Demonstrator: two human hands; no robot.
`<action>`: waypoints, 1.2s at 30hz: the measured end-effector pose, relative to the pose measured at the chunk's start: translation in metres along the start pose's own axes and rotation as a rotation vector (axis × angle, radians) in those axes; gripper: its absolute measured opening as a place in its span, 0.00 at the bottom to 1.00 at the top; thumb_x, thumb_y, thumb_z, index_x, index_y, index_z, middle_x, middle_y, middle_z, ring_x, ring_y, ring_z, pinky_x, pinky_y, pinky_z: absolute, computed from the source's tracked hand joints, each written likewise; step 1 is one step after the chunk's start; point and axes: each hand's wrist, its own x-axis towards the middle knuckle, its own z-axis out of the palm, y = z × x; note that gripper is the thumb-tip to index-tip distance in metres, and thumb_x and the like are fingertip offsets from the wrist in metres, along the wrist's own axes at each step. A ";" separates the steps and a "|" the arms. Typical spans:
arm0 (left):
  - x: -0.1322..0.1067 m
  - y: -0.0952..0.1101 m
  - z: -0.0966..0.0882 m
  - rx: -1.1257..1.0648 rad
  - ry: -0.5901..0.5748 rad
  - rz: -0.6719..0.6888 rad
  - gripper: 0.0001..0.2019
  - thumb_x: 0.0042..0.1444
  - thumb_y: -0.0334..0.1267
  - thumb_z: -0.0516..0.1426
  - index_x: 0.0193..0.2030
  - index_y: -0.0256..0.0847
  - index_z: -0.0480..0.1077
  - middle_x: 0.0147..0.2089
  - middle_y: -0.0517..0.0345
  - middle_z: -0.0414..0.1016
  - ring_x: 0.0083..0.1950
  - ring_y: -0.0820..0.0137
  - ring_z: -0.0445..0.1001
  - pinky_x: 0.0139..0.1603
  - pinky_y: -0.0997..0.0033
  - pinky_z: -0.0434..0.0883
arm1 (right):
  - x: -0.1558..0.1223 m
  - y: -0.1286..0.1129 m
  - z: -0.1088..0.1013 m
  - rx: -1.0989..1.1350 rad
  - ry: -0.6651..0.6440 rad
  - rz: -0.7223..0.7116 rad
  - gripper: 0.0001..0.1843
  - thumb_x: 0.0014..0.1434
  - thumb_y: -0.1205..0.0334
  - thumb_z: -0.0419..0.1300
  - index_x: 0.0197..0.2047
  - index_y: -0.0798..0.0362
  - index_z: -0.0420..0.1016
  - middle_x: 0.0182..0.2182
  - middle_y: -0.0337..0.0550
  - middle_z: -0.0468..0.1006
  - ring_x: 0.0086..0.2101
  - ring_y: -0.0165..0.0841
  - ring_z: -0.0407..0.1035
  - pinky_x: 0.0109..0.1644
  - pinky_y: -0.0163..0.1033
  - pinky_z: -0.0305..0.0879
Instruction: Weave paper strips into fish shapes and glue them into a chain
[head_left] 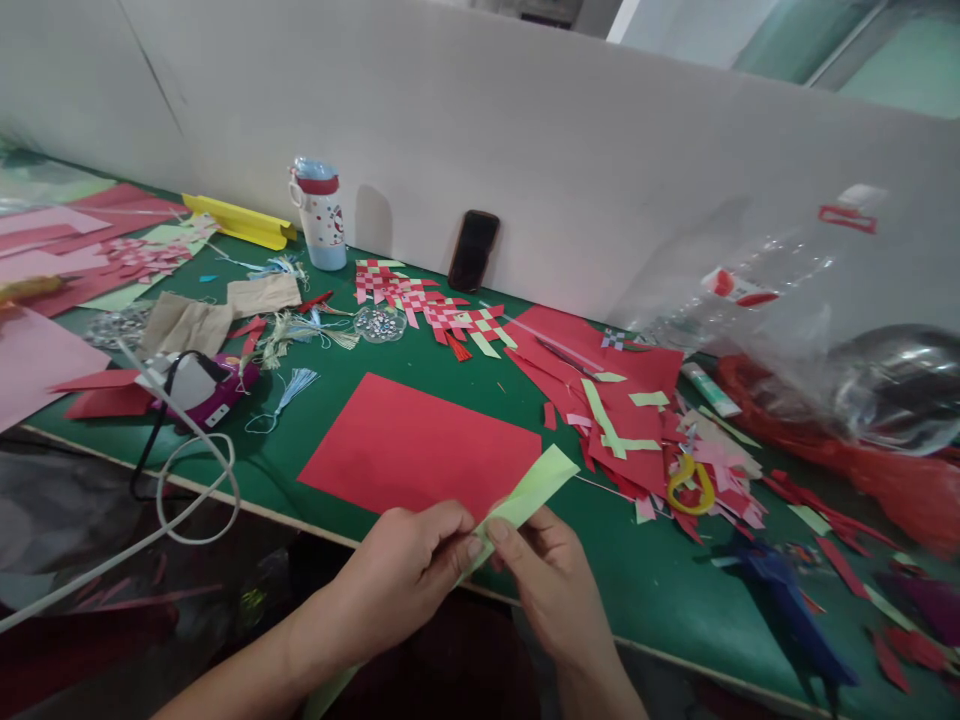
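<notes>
Between my two hands runs a long pale green paper strip (541,484), held above the table's front edge. My left hand (416,560) pinches it between thumb and curled fingers. Just to the right, my right hand (541,575) grips the same strip, thumb on top and fingers beneath. The strip's free end points up and to the right, over the corner of a red paper sheet (420,437) that lies flat on the table. A lower length of pale green paper shows below my left forearm.
Yellow-handled scissors (690,487) lie on red and pink scraps at right. Woven paper pieces (427,303), a phone (474,250) and a bottle (322,215) line the wall. A purple device (214,395) with a white cable is left; a blue tool (795,610) is right.
</notes>
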 end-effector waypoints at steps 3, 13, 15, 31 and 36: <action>0.000 -0.002 0.002 0.035 0.005 -0.007 0.13 0.64 0.42 0.50 0.29 0.40 0.63 0.25 0.66 0.65 0.26 0.77 0.60 0.27 0.76 0.53 | 0.000 0.004 0.000 0.063 0.070 0.016 0.11 0.56 0.53 0.66 0.35 0.52 0.76 0.24 0.36 0.72 0.25 0.25 0.61 0.29 0.31 0.60; -0.004 -0.008 0.006 0.059 -0.005 -0.014 0.11 0.63 0.39 0.51 0.31 0.40 0.66 0.25 0.67 0.65 0.25 0.78 0.60 0.26 0.78 0.54 | 0.004 -0.005 -0.001 0.216 0.168 0.040 0.12 0.52 0.53 0.70 0.33 0.53 0.78 0.24 0.36 0.71 0.24 0.24 0.60 0.28 0.32 0.61; -0.005 -0.008 0.006 0.069 0.001 -0.011 0.10 0.63 0.38 0.50 0.31 0.40 0.67 0.25 0.67 0.65 0.25 0.78 0.60 0.26 0.78 0.54 | 0.004 -0.006 -0.002 0.216 0.187 0.035 0.13 0.51 0.53 0.70 0.32 0.54 0.78 0.22 0.36 0.70 0.23 0.24 0.59 0.26 0.31 0.61; -0.009 -0.010 0.005 0.104 -0.041 -0.069 0.10 0.63 0.39 0.49 0.32 0.41 0.66 0.25 0.66 0.65 0.25 0.76 0.61 0.27 0.76 0.53 | 0.008 -0.013 -0.005 0.236 0.355 -0.012 0.14 0.47 0.50 0.71 0.30 0.52 0.79 0.21 0.37 0.69 0.21 0.24 0.58 0.22 0.30 0.58; -0.006 -0.010 0.004 0.057 -0.035 -0.078 0.10 0.62 0.39 0.51 0.31 0.40 0.66 0.25 0.66 0.66 0.26 0.77 0.62 0.28 0.77 0.54 | 0.009 -0.018 -0.008 0.202 0.368 -0.051 0.14 0.48 0.50 0.71 0.31 0.51 0.79 0.22 0.36 0.68 0.21 0.23 0.58 0.21 0.29 0.55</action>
